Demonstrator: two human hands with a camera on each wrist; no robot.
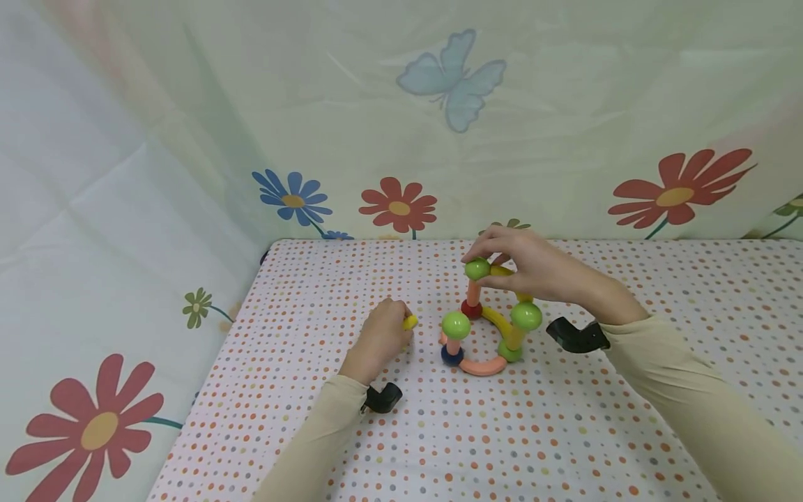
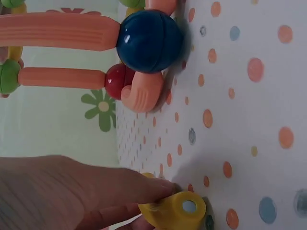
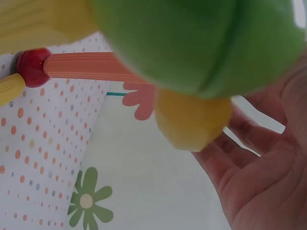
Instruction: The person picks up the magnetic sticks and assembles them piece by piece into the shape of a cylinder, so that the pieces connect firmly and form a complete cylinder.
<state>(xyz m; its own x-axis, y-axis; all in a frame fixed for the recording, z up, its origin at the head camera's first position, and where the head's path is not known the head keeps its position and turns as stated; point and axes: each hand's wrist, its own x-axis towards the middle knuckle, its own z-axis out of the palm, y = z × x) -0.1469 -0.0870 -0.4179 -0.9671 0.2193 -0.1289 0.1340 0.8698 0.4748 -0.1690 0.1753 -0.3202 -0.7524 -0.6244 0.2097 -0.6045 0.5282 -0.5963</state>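
My right hand [image 1: 536, 263] pinches a green ball [image 1: 478, 269] on top of a coral rod [image 1: 473, 291] at the back of a magnetic ball-and-rod structure. From that ball a yellow curved rod [image 1: 502, 270] runs under the hand toward another green ball [image 1: 525, 316], which looms large in the right wrist view. A third green ball [image 1: 456, 325] tops the front left post. Left of the structure, my left hand [image 1: 384, 333] holds a yellow rod [image 2: 177, 211] between thumb and fingers, close to the tabletop. Its end shows a round metal disc [image 2: 189, 206].
The structure's base has a dark blue ball [image 1: 452, 355], a red ball [image 1: 472, 309], a lower green ball [image 1: 510, 352], a coral curved rod [image 1: 483, 367] and a yellow curved rod [image 1: 498, 321]. It stands on a dotted tablecloth [image 1: 439, 432]. A flowered curtain [image 1: 533, 125] hangs behind the table.
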